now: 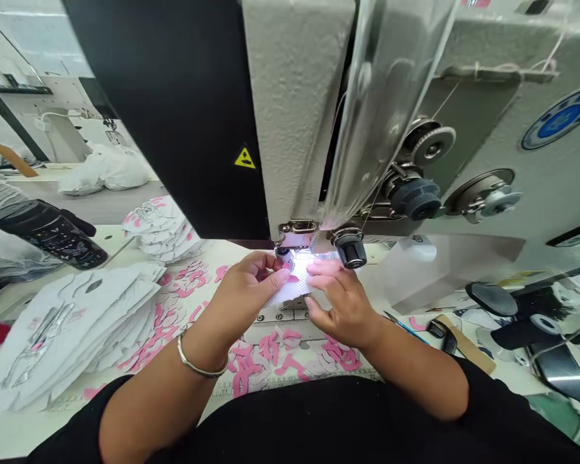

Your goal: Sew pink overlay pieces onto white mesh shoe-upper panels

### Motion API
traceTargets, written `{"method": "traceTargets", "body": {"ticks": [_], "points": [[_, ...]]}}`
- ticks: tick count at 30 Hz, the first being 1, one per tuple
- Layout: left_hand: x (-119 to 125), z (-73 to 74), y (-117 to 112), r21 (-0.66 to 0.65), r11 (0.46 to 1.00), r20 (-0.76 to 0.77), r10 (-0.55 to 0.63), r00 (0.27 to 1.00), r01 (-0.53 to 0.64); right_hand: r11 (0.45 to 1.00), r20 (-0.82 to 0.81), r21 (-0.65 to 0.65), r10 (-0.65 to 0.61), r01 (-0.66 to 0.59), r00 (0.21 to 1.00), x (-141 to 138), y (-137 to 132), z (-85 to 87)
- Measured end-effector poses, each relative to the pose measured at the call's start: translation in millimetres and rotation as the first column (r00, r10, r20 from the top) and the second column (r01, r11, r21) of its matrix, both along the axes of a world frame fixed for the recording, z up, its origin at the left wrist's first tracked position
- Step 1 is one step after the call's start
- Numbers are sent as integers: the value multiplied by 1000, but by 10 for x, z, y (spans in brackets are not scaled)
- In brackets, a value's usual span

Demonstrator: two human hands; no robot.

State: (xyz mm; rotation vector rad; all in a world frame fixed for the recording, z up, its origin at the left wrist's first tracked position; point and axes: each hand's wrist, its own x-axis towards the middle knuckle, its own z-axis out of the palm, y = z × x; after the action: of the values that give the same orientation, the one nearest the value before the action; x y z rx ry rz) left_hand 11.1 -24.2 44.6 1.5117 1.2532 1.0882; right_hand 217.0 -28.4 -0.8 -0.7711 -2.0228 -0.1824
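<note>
My left hand (249,290): fingers curled, thumb and forefinger pinching the white mesh (290,291) with its pink appliqué (292,279). My right hand (341,303): not gripping, fingers loosely spread, tips resting on the mesh. Mesh lies under the lit needle area, just before the presser foot (285,254) of the sewing machine (294,109). On the table (9,438): stacked white printed panels (72,328), pink cut-outs (256,367), blue-handled snips (406,327). Both forearms angle inward; bangle (200,354) on left wrist. Off left, another person's black-gloved hand (53,235).
</note>
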Motion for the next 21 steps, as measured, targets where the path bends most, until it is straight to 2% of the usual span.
{"method": "traceTargets", "body": {"ticks": [4,8,12,17,21], "points": [[33,-19,48,-53,999,-9,-13,1000,13,1000,-33,30,-9,10,999,-12,34,-98],[9,-35,46,-61,997,7,-50,999,51,998,-52,67,13,-9,999,-18,29,-97],[-41,-54,-7,-30,996,-57,-81,995,80,996,-39,84,34,-31,999,-21,-6,-91],[-26,4,-61,66,998,-207,5,978,9,994,-35,93,56,-52,998,-27,-20,-95],[4,38,-58,86,996,-208,22,978,-4,995,-35,86,53,-50,998,-30,-14,-101]]}}
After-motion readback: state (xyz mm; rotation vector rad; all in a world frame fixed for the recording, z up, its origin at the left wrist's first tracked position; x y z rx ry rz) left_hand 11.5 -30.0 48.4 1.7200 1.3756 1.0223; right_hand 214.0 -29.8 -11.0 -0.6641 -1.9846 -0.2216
